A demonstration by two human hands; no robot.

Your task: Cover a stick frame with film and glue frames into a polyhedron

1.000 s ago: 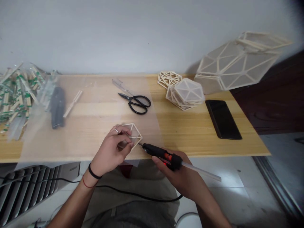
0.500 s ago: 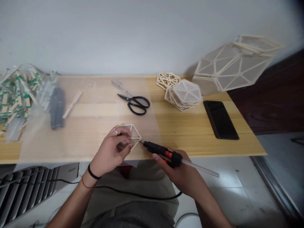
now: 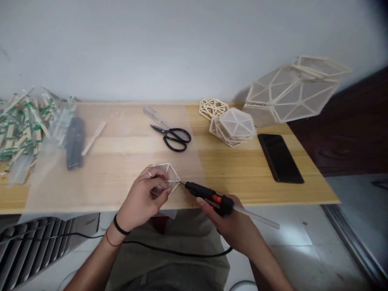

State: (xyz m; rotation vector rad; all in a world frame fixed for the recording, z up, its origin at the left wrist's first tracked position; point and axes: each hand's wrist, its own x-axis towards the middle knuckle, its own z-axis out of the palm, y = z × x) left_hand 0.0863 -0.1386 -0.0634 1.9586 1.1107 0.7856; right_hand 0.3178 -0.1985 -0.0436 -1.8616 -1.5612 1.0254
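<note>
My left hand (image 3: 147, 193) pinches a small wooden stick frame (image 3: 171, 171) with spokes, near the table's front edge; part of it hides under my fingers. My right hand (image 3: 232, 220) is closed around a black hot glue gun (image 3: 209, 196) with orange parts. A clear glue stick (image 3: 257, 217) pokes out of its back. The gun's metal nozzle touches, or nearly touches, the frame's right corner. Black-handled scissors (image 3: 176, 137) lie beyond the frame, beside a clear ruler (image 3: 154, 117).
Wrapped chopsticks (image 3: 27, 125) are heaped at the left, near a dark grey tool (image 3: 75, 143) and a loose pair of sticks (image 3: 94, 138). Finished-looking hexagon panels (image 3: 238, 123), a bare stick frame (image 3: 213, 108), a large panelled structure (image 3: 291, 95) and a phone (image 3: 280, 157) occupy the right.
The whole view has shifted slightly, so the table sits lower in the picture. Both hands keep their hold, and the nozzle remains at the frame's right corner.
</note>
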